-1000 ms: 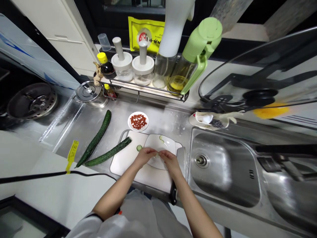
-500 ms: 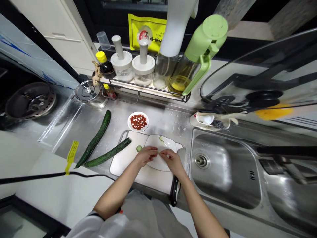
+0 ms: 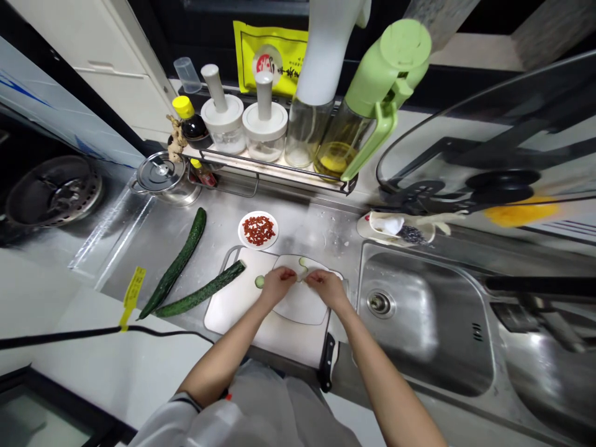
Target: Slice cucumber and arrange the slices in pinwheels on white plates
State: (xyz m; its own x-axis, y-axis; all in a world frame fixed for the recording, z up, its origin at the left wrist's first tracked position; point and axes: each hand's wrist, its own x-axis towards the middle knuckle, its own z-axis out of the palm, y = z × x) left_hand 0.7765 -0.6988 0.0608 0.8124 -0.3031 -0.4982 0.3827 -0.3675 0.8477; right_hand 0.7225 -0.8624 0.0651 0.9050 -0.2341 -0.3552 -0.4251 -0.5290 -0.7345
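My left hand (image 3: pixel 278 284) and my right hand (image 3: pixel 326 287) meet above a white plate (image 3: pixel 300 307), fingers pinched on a small pale green piece (image 3: pixel 302 275) between them, probably a cucumber slice. Another curled slice (image 3: pixel 302 263) lies near the plate's far rim. The plate rests on a white cutting board (image 3: pixel 242 310). Just left of my left hand sits a cucumber end (image 3: pixel 259 282). A cut cucumber (image 3: pixel 205 293) reaches onto the board, and a whole cucumber (image 3: pixel 179 257) lies further left. The black handle of a knife (image 3: pixel 328 363) shows at the board's right edge.
Behind the board stands a small dish of red pieces (image 3: pixel 258 230). A rack (image 3: pixel 274 167) with jars and an oil bottle (image 3: pixel 354 136) runs along the back. The sink (image 3: pixel 419 323) is to the right, a lidded pot (image 3: pixel 170 180) at the back left.
Both hands have moved slightly up over the plate, toward its far rim, with the small piece between them. The view has shifted a little.
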